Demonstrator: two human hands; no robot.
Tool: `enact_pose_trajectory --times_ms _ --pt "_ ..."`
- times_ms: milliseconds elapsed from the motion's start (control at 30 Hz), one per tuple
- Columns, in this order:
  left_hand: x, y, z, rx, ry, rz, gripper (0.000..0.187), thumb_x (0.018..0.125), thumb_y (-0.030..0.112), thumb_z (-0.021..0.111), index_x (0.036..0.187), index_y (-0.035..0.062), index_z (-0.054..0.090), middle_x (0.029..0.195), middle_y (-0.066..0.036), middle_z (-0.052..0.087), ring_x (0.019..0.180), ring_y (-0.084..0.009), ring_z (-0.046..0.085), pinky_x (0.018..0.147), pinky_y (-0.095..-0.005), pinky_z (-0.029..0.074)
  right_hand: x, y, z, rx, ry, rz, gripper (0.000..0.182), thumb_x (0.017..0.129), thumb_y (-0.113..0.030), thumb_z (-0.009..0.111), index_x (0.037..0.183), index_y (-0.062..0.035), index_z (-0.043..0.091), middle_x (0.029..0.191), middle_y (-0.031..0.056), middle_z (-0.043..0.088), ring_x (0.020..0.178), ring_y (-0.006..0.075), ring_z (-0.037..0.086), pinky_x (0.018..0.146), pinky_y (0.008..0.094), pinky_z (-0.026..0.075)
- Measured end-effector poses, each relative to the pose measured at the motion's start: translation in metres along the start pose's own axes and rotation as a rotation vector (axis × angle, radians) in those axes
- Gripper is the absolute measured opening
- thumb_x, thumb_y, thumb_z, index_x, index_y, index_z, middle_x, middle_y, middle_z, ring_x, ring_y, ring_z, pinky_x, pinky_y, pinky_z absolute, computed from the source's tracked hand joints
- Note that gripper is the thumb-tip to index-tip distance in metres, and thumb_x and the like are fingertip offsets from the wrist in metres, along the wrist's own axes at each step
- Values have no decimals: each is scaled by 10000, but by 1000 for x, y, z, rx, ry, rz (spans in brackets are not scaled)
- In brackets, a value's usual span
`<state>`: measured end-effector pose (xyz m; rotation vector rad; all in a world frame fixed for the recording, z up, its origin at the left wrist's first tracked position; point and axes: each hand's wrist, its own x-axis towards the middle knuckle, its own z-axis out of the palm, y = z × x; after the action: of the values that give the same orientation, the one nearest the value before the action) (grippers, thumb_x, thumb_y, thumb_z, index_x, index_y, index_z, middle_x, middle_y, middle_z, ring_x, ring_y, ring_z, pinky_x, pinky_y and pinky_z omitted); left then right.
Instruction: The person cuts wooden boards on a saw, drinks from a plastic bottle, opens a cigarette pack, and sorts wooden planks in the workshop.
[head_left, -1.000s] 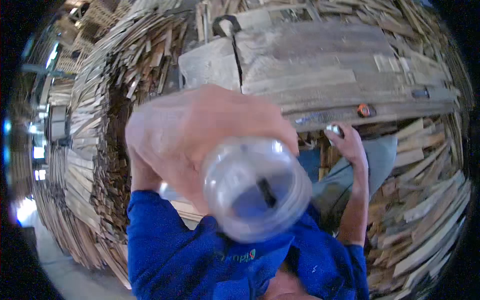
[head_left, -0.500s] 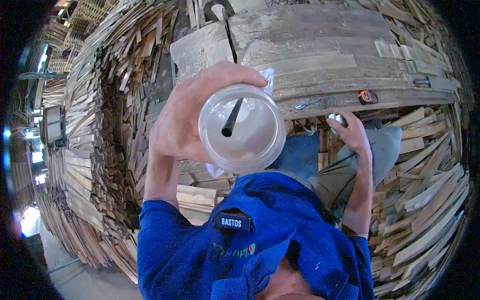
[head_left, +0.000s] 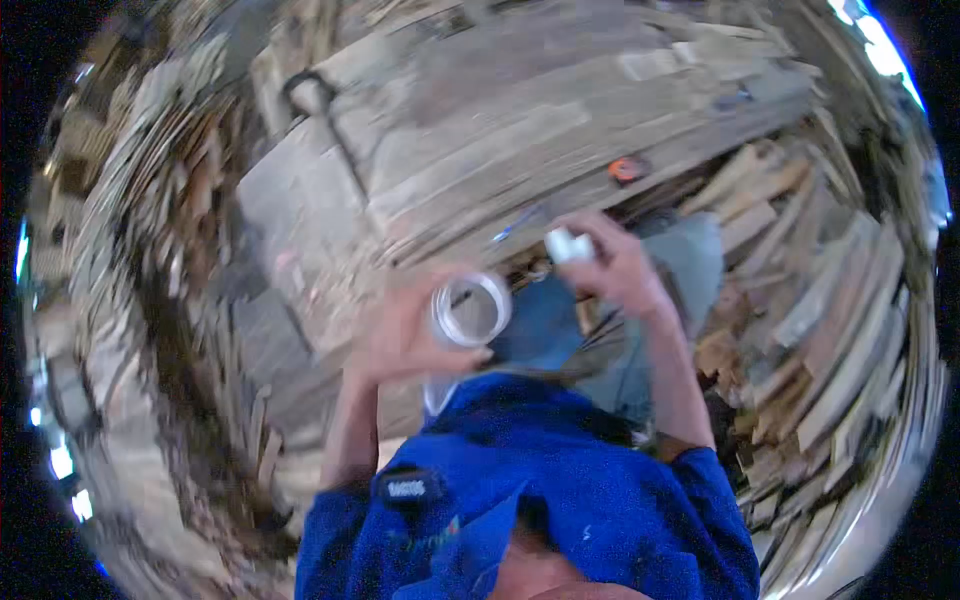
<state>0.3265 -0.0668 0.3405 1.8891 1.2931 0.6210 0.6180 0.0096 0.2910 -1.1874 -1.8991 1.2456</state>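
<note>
My left hand (head_left: 405, 325) is closed around a clear plastic bottle (head_left: 440, 393), whose round, open mouth faces up towards me. Blur hides whatever is inside. In my right hand (head_left: 620, 270) is a small white cap (head_left: 569, 246), gripped between thumb and fingers at the near edge of the wooden bench (head_left: 480, 120). The two hands are apart, in front of my blue shirt. A blue pen (head_left: 517, 222) lies on the bench just beyond my right hand.
An orange and black tape measure (head_left: 627, 170) rests on the bench's near edge. A dark metal bar with a hooked end (head_left: 340, 150) lies at the bench's left part. Wood offcuts (head_left: 800, 300) are heaped to the right, with more stacked strips (head_left: 150, 160) on the left.
The bottle has gone down and away from my face, looking smaller now. My right hand has risen and shifted left with the cap, closer to the bottle. The whole view has turned and blurred.
</note>
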Motion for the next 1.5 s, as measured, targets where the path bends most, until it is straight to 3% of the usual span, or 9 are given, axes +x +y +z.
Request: enact_pose_trajectory --times_ms 67,200,533,767,933,1067,1167,1433,1500 --pt "8 -11 23 -153 -337 -227 843 599 410 845 1283 48 511 1245 -148 582 1174 -256 550 974 -365 438 -16 -28 8 24 -94 -42 481 734 -215 754 1158 -52 596 1075 92 601 1001 201 572 881 323 460" --pt "-2 -36 75 -861 -262 -106 783 604 287 859 1263 38 517 1230 -106 591 1121 -173 557 947 -358 454 -38 -38 42 -198 -158 -341 499 800 -281 684 1219 -51 541 1190 162 555 1136 360 508 982 433 412" --pt "-5 -15 64 -643 -424 -75 633 632 151 798 1212 47 568 1064 -52 632 1000 -196 597 895 -353 472 -59 -58 41 -109 -321 -297 547 860 -327 611 1326 -98 440 1292 195 457 1173 411 461 962 478 423" --pt "-12 -18 61 -765 -770 -16 620 621 176 800 1188 45 587 1032 -70 643 976 -224 615 881 -357 477 -77 -68 54 -122 -355 -585 495 906 -351 543 1314 -92 439 1253 184 469 1077 399 514 910 451 454" --pt "-6 -17 77 -749 -654 -98 612 613 194 802 1171 43 601 1009 -83 651 959 -244 628 872 -359 480 -78 -47 57 -112 -309 -409 513 906 -421 523 1285 -83 454 1252 201 486 1047 394 552 878 440 475" --pt "-8 -16 94 26 -372 -165 598 589 220 809 1128 36 626 992 -117 657 952 -279 640 853 -370 489 -75 -13 71 -421 -331 6 576 872 -504 535 1245 -70 467 1224 221 507 1009 407 575 857 448 485" --pt "-9 -29 109 8 -459 -88 663 558 197 850 1148 41 591 1056 -125 659 966 -261 638 867 -369 493 -63 0 71 -212 -584 529 642 860 -447 588 1337 -57 406 1273 185 474 1133 406 507 805 476 494" --pt "-13 -55 116 -145 -515 -162 698 559 386 842 1103 28 592 1021 -176 653 947 -317 641 825 -410 494 -89 7 53 -135 -312 -95 800 849 -621 526 1422 -97 333 1125 231 601 1049 402 587 881 464 472" --pt "-9 -59 119 -107 -524 -163 704 562 400 842 1105 30 587 1022 -176 653 949 -317 641 830 -409 493 -93 7 58 -170 -292 -21 793 851 -602 535 1424 -96 327 1145 227 590 1064 398 578 895 462 465"
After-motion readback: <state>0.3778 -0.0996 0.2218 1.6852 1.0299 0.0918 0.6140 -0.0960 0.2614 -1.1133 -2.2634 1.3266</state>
